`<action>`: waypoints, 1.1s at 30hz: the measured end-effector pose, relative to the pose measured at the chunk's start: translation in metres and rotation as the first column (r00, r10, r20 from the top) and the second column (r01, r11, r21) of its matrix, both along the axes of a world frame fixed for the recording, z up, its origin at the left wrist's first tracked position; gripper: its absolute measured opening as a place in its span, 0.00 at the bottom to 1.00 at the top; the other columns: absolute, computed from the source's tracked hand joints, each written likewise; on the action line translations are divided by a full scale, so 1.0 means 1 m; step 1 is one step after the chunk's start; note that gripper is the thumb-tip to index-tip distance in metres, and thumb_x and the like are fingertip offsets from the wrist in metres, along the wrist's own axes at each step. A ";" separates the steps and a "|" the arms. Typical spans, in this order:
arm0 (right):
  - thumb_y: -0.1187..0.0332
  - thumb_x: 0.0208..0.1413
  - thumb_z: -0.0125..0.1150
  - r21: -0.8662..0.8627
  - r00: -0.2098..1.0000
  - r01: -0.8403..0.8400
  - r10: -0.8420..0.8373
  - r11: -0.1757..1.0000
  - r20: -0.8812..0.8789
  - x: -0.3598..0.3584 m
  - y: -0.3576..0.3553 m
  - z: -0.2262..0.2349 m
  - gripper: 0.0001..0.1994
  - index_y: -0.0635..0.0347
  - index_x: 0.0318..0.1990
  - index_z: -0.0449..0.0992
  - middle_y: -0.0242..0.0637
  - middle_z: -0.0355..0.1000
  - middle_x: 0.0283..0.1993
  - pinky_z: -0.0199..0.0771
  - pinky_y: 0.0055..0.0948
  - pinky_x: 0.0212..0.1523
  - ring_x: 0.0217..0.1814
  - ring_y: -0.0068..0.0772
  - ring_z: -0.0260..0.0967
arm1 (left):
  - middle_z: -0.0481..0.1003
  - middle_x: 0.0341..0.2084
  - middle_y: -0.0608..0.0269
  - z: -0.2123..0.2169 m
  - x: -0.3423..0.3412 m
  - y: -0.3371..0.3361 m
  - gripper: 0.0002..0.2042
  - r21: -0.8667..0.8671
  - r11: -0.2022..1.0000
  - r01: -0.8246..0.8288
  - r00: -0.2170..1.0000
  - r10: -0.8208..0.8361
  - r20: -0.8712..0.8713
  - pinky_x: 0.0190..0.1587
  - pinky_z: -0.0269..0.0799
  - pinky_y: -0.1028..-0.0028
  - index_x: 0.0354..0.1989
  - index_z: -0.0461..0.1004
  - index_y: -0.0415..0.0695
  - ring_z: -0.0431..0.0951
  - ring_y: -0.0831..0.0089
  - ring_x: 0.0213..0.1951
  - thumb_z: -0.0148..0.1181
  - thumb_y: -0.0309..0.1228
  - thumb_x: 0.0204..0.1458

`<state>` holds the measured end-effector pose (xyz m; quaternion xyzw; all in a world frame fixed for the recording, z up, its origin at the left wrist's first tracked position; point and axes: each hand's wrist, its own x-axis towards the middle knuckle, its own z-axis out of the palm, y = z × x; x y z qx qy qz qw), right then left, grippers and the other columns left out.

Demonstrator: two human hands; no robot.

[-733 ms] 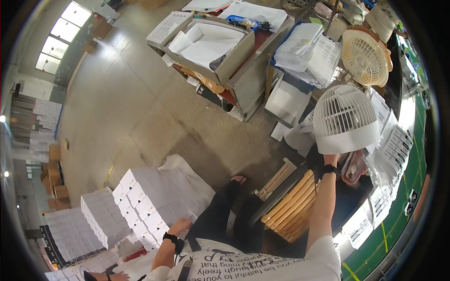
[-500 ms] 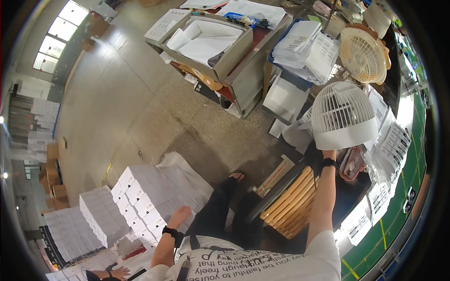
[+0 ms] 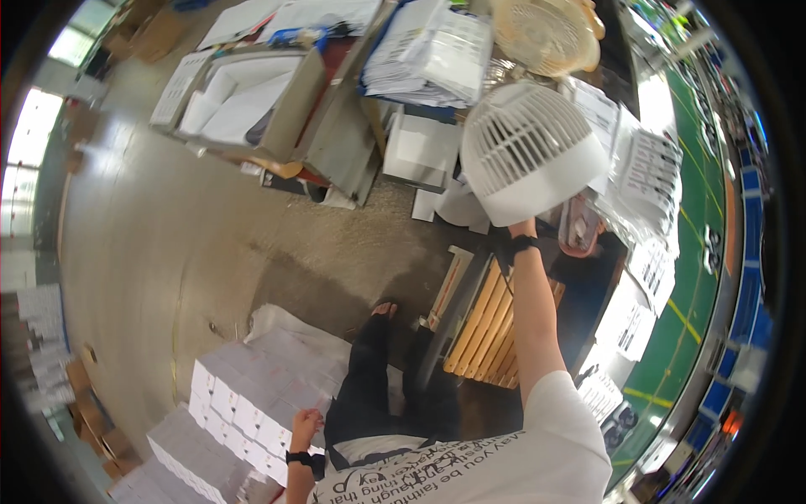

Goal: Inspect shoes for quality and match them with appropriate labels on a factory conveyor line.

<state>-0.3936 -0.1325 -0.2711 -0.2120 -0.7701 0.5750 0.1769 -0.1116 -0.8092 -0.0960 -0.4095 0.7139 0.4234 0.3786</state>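
My right hand (image 3: pixel 522 228) reaches up to the lower rim of a white caged fan (image 3: pixel 537 160). Its fingers are hidden behind the fan, so I cannot tell whether they grip it. A dark band circles that wrist. My left hand (image 3: pixel 307 422) hangs low beside my leg with its fingers loosely bent and nothing in it. Nearest to it are stacked white boxes (image 3: pixel 260 370). Just right of the fan's base lies a pinkish container (image 3: pixel 579 227).
A slatted wooden seat (image 3: pixel 483 323) stands below my right arm. Beyond the fan are a beige fan (image 3: pixel 546 34) and a pile of papers (image 3: pixel 428 55). A grey open drawer (image 3: pixel 290 109) holds white sheets. Bagged printed sheets (image 3: pixel 646 181) lie along the green surface (image 3: pixel 701 277).
The view has swung, so most things sit farther left. My left hand has drawn lower and its fingers have bent. My right hand stays at the fan. Another person's hand has left the view.
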 end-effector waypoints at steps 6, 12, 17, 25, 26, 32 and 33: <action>0.79 0.51 0.55 -0.879 0.891 0.202 -0.453 0.432 -0.017 -0.036 -0.055 0.057 0.14 0.66 0.48 0.72 0.38 0.73 0.45 0.72 0.30 0.44 0.44 0.32 0.72 | 0.77 0.31 0.60 0.003 0.002 -0.004 0.16 -0.007 1.000 -0.024 0.999 0.025 0.037 0.28 0.70 0.76 0.44 0.70 0.41 0.76 0.75 0.29 0.57 0.41 0.54; 0.81 0.47 0.56 -0.699 0.896 0.287 -0.442 0.655 -0.046 -0.030 -0.054 0.093 0.17 0.67 0.48 0.73 0.35 0.74 0.43 0.69 0.26 0.44 0.43 0.27 0.70 | 0.77 0.35 0.56 0.003 0.000 -0.008 0.18 0.005 1.000 -0.001 0.999 0.000 0.052 0.29 0.71 0.76 0.48 0.69 0.41 0.77 0.71 0.32 0.56 0.41 0.55; 0.80 0.46 0.59 -0.665 0.900 0.301 -0.434 0.684 -0.039 -0.026 -0.044 0.086 0.17 0.67 0.47 0.74 0.37 0.75 0.42 0.70 0.26 0.42 0.41 0.27 0.71 | 0.77 0.37 0.56 0.004 -0.002 -0.013 0.18 -0.004 1.000 0.004 0.999 -0.004 0.045 0.32 0.72 0.76 0.48 0.69 0.41 0.78 0.70 0.33 0.55 0.40 0.55; 0.77 0.44 0.64 -0.535 0.866 0.400 -0.498 0.744 -0.047 -0.034 -0.055 0.091 0.15 0.66 0.43 0.77 0.35 0.77 0.36 0.71 0.25 0.37 0.36 0.26 0.73 | 0.77 0.38 0.57 0.013 -0.001 -0.009 0.19 -0.039 0.999 0.025 0.997 -0.023 0.072 0.34 0.70 0.74 0.50 0.67 0.42 0.77 0.70 0.34 0.54 0.40 0.56; 0.76 0.44 0.65 -0.452 0.872 0.417 -0.488 0.788 -0.047 -0.032 -0.052 0.092 0.16 0.66 0.43 0.76 0.37 0.78 0.36 0.71 0.24 0.38 0.36 0.25 0.73 | 0.77 0.38 0.57 0.013 0.000 -0.007 0.19 -0.014 1.000 0.016 0.998 -0.015 0.065 0.34 0.70 0.74 0.50 0.67 0.42 0.77 0.69 0.34 0.54 0.40 0.56; 0.75 0.44 0.65 -0.319 0.886 0.429 -0.463 0.845 -0.036 -0.027 -0.044 0.099 0.16 0.67 0.43 0.76 0.41 0.78 0.36 0.71 0.24 0.39 0.37 0.26 0.75 | 0.76 0.40 0.53 0.016 0.000 -0.005 0.19 -0.012 0.999 0.032 0.997 -0.031 0.069 0.37 0.72 0.72 0.50 0.67 0.41 0.78 0.65 0.37 0.54 0.40 0.56; 0.74 0.45 0.65 -0.298 0.886 0.434 -0.463 0.850 -0.033 -0.026 -0.045 0.100 0.15 0.67 0.43 0.77 0.41 0.78 0.36 0.71 0.24 0.40 0.37 0.26 0.75 | 0.76 0.38 0.57 0.018 -0.001 -0.002 0.17 -0.011 1.000 0.015 0.998 -0.014 0.069 0.37 0.71 0.72 0.47 0.69 0.43 0.77 0.68 0.36 0.55 0.41 0.55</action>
